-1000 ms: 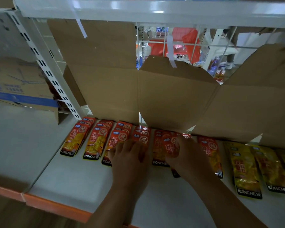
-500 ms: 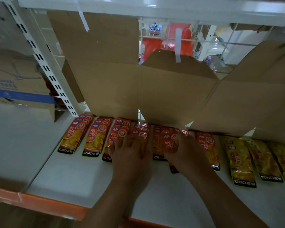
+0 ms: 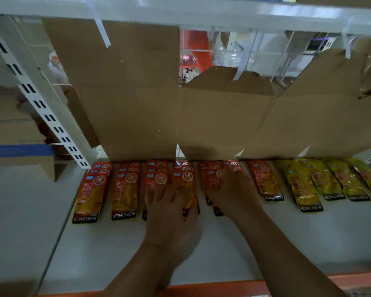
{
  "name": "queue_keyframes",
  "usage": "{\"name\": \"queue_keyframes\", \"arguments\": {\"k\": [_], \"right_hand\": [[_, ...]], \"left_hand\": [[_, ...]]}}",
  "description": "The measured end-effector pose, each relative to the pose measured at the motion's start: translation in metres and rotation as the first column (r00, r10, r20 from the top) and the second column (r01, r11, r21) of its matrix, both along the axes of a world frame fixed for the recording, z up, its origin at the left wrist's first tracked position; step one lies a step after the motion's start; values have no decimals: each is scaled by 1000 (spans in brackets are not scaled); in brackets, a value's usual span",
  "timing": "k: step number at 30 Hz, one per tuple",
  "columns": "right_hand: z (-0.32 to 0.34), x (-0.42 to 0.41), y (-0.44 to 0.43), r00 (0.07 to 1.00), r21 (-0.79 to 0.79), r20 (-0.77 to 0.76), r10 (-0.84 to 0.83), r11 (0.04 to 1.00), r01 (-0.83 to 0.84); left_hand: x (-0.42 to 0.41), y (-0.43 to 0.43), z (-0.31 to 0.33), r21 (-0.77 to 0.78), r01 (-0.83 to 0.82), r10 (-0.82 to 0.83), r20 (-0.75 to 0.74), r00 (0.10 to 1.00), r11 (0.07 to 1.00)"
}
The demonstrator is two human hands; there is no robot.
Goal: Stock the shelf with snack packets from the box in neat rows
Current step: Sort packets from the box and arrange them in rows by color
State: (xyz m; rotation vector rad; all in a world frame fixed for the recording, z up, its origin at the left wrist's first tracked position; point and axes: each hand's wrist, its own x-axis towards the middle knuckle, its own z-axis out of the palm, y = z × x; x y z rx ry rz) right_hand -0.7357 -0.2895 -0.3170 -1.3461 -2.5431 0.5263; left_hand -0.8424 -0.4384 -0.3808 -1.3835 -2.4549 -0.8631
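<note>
While the left hand (image 3: 171,215) and right hand (image 3: 234,189) press red packets (image 3: 124,189) flat, each grip lies spread apart.

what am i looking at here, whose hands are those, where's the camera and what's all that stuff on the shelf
There is no machine here. A person wears a camera on the head, looking forward and down, so you see their own two arms reaching in. This is the only view. The white shelf carries snack packets lying flat in overlapping stacks, side by side: red packets on the left and in the middle, yellow packets on the right. Brown cardboard sheets stand behind them like a back wall. The left hand lies with spread fingers on the red stacks in the middle, and the right hand rests flat on the red stacks beside it. Neither hand grips or lifts anything; they seem to be squaring up the row. A cardboard box with a blue stripe sits further left.
</note>
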Motion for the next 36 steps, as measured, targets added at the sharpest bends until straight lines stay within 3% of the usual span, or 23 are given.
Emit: {"name": "queue_keyframes", "arguments": {"k": [4, 13, 23, 36], "right_hand": [[-3, -10, -3, 1000, 63, 5, -7, 998, 7], [-13, -23, -10, 990, 6, 128, -51, 999, 51], [-15, -18, -6, 990, 4, 136, -20, 1000, 20], [-4, -8, -4, 1000, -7, -12, -23, 1000, 23]], "left_hand": [[-1, 0, 2, 21, 19, -19, 5, 1000, 1000], [-3, 0, 3, 110, 73, -72, -8, 997, 991], [-5, 0, 0, 63, 83, -86, 39, 996, 995], [-5, 1, -4, 88, 86, -87, 13, 996, 992]]}}
